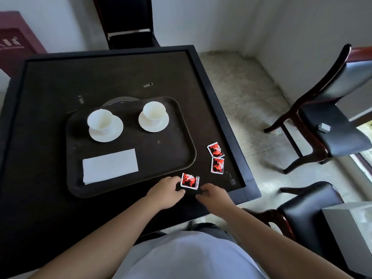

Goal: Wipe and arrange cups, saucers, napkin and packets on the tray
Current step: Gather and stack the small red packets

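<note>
A dark tray (pixel 173 158) lies on the black table (pixel 50 81). On it stand two white cups on white saucers, one at the left (pixel 100 119) and one at the right (pixel 154 111), and a folded white napkin (pixel 110 165) lies near its front left. Three red packets lie on the table right of the tray: a far one (pixel 215 150), a middle one (pixel 217 165) and a near one (pixel 189 181). My left hand (pixel 165 193) touches the near packet's left edge with its fingertips. My right hand (pixel 213 196) rests just right of and below that packet, fingers curled.
A round grey disc (pixel 118 101) peeks out behind the tray. Dark chairs stand beyond the table (pixel 128 23), at the right (pixel 330 125) and at the near right (pixel 302 214). A grey box (pixel 350 234) sits at the right edge. The table has a raised rim.
</note>
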{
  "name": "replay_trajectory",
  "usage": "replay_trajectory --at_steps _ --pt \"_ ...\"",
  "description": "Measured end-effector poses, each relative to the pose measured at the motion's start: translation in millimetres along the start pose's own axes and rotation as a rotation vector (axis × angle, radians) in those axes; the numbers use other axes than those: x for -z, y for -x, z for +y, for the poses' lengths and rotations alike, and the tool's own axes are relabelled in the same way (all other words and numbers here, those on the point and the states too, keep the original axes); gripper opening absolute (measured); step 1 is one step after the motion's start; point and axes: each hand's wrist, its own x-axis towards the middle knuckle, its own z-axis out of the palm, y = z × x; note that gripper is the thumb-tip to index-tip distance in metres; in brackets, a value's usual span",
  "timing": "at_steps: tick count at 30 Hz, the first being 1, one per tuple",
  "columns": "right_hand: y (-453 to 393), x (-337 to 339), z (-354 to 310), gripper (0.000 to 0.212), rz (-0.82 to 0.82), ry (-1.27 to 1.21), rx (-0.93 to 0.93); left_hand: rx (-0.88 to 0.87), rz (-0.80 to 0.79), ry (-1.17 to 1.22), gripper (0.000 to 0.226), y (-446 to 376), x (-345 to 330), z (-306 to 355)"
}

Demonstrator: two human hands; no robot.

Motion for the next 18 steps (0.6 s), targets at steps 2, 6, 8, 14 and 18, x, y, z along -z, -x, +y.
replay_trajectory --at_steps 2,6,8,14,18 --pt "-15.0 0.7 -1.2 0.029 -0.037 -0.183 -0.063 0.057 -0.008 0.167 0.035 -8.3 -8.5 8.9" --pt "-37.8 0.0 5.0 0.047 -0.072 -0.238 -0.094 0.254 0.113 0.418 0.047 -23.7 -24.1 27.7" --pt "-47.2 0.9 8.7 0.056 -0.094 -0.314 -0.104 0.338 0.162 0.483 0.063 -30.8 -29.8 34.5" --pt "-67.8 15.8 21.0 0.022 -0.280 -0.596 -0.164 0.493 0.200 0.704 0.063 -38.7 -42.5 55.6" --pt "-70.3 29.0 28.2 0.002 -0.332 -0.619 -0.161 0.476 0.240 0.753 0.039 -38.0 -52.6 68.7"
